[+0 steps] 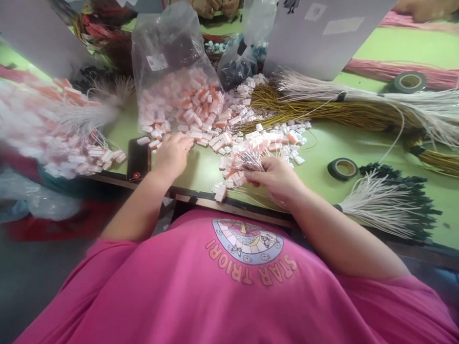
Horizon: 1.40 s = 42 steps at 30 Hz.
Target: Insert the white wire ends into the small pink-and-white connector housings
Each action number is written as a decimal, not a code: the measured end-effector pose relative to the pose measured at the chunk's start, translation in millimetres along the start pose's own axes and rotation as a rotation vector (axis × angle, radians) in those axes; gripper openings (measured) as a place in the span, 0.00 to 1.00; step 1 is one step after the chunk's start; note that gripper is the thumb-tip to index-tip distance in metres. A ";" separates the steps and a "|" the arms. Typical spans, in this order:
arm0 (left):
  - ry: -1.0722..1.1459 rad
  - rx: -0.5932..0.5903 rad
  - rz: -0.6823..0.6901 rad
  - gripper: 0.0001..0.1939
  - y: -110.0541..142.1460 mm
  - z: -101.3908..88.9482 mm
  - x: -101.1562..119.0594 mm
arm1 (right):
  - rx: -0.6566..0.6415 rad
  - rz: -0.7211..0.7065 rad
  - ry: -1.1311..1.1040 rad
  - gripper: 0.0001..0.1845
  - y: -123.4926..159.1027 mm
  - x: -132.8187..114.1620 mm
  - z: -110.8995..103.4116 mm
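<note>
Two bare hands are over a pale green table; the clock directions that follow are read with the right hand (278,178) at the dial's centre. That hand is closed, thumb against fingers, around a bunch of wires (252,161) whose thin, shiny ends fan out toward ten o'clock. Beneath and around those ends lies a heap of small plugs (222,143), white with some orange, scattered mostly between nine and twelve.

Toward nine, the left hand (173,153) rests low at the near edge of the heap, fingers loosely bent and reaching in among the plugs; whether it has hold of one, I cannot tell. Just beyond it, also toward nine, lies a dark phone-like slab (137,159) at the table's edge. Farther out, between nine and ten, is a blurred second pile (54,132) of white and orange pieces.

At about eleven, a clear plastic bag (174,67) holds more plugs, some at its mouth. Between one and two run long yellow-brown wires (337,112) and a white bundle (387,99). At three sits a black tape roll (342,169); just past it, toward four, white wires (381,205) fan out to black ends. Another person's hands (217,2) meet near twelve, at the far side.
</note>
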<state>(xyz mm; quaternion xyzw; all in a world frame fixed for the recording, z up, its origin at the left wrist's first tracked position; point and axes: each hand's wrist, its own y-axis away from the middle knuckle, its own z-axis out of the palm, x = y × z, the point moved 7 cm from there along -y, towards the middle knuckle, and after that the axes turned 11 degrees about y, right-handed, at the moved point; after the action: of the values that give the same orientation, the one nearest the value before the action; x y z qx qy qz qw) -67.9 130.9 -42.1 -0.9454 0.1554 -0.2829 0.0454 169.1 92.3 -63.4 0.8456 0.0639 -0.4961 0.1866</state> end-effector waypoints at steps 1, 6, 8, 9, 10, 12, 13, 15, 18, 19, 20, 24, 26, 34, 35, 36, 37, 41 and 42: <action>-0.055 -0.022 0.019 0.15 -5.4 0.0 -10.3 | -0.008 0.002 -0.027 0.13 0.3 -0.8 0.5; -0.079 -0.071 0.050 0.05 -18.9 4.7 -32.8 | 0.043 -0.024 -0.171 0.10 0.5 -3.4 0.1; -0.043 -0.005 0.052 0.04 -17.0 1.8 -24.8 | 0.078 -0.030 -0.221 0.08 0.3 -3.3 -1.4; 0.006 0.032 0.045 0.04 -14.4 0.3 -17.9 | 0.088 -0.032 -0.240 0.06 0.2 -3.2 -2.1; 0.087 0.051 0.029 0.06 -10.8 0.5 -9.7 | 0.088 -0.033 -0.251 0.06 0.1 -3.1 -2.4; 0.363 -0.009 -0.040 0.09 -1.8 10.3 9.1 | 0.072 -0.035 -0.244 0.06 -0.1 -2.5 -2.2; 0.546 -0.091 -0.095 0.11 3.6 20.4 19.9 | 0.063 -0.035 -0.228 0.06 -0.2 -1.9 -2.2; 0.921 -0.278 -0.225 0.14 16.0 44.6 43.1 | 0.050 -0.045 -0.197 0.06 -0.5 -0.6 -1.8; 1.301 -0.446 -0.405 0.17 29.8 73.1 68.5 | 0.054 -0.080 -0.180 0.03 -1.0 0.6 -1.3; 1.366 -0.462 -0.442 0.18 31.7 79.0 72.2 | 0.061 -0.094 -0.177 0.03 -1.1 0.7 -1.2; 1.408 -0.467 -0.461 0.18 32.3 83.2 74.2 | 0.068 -0.108 -0.173 0.04 -0.9 0.4 -1.2; 1.437 -0.442 -0.465 0.19 31.1 89.0 73.9 | 0.098 -0.142 -0.126 0.02 1.5 -3.2 -2.2; 1.421 -0.412 -0.469 0.20 31.0 87.3 74.1 | 0.113 -0.143 -0.075 0.02 3.2 -6.3 -3.4; 1.177 -0.301 -0.474 0.13 30.1 72.8 80.9 | 0.217 -0.137 0.119 0.05 5.8 -14.6 -8.1; 1.172 -0.292 -0.470 0.12 29.6 71.8 81.4 | 0.228 -0.135 0.130 0.06 5.9 -14.5 -8.3; 1.176 -0.285 -0.467 0.12 29.3 71.3 82.0 | 0.236 -0.134 0.142 0.06 5.9 -14.2 -8.2; 1.182 -0.278 -0.466 0.11 29.0 70.9 82.3 | 0.241 -0.135 0.155 0.07 6.0 -13.9 -8.0; 1.188 -0.249 -0.476 0.10 28.8 69.8 81.5 | 0.234 -0.153 0.189 0.08 5.8 -14.0 -6.2; 1.186 -0.250 -0.478 0.11 29.0 69.8 81.2 | 0.232 -0.154 0.188 0.08 5.8 -14.1 -6.2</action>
<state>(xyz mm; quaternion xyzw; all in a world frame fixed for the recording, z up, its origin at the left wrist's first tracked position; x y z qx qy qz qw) 26.9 77.3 -63.2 -0.6353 -0.0286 -0.7389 -0.2227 168.8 90.4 -47.1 0.8967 0.0883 -0.4317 0.0425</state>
